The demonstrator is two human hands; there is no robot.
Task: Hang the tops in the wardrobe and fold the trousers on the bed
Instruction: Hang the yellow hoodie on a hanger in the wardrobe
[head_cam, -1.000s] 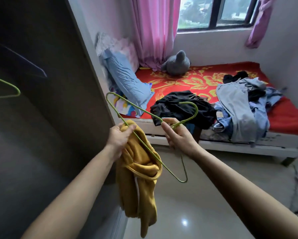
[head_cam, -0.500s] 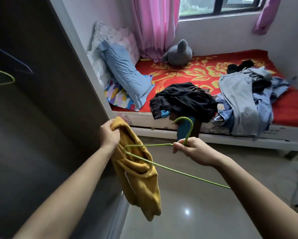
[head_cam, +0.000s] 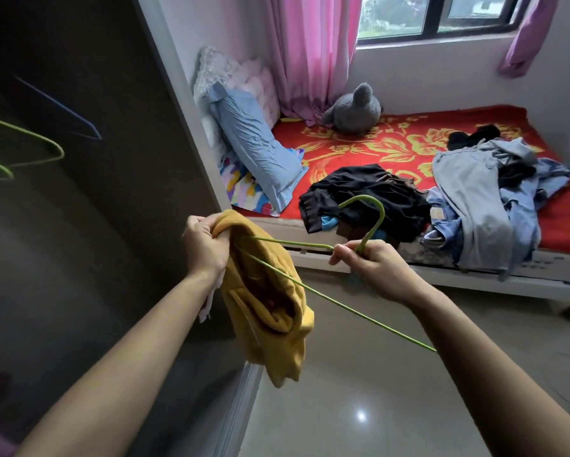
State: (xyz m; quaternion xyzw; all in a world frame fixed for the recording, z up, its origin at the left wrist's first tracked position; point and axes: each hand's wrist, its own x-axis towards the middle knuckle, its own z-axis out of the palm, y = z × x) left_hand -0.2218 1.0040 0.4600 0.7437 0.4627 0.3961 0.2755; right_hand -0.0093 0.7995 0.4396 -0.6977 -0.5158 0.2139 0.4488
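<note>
Mustard top (head_cam: 286,354) bunched in left hand (head_cam: 204,249), right hand (head_cam: 372,268) pinching green wire hanger (head_cam: 374,227) — jeans label (head_cam: 437,214) unreadable

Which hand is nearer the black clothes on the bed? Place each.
Right. The right hand, holding the green hanger, is just in front of the black clothes; the left hand, gripping the yellow top, is off to their left, by the wardrobe.
</note>
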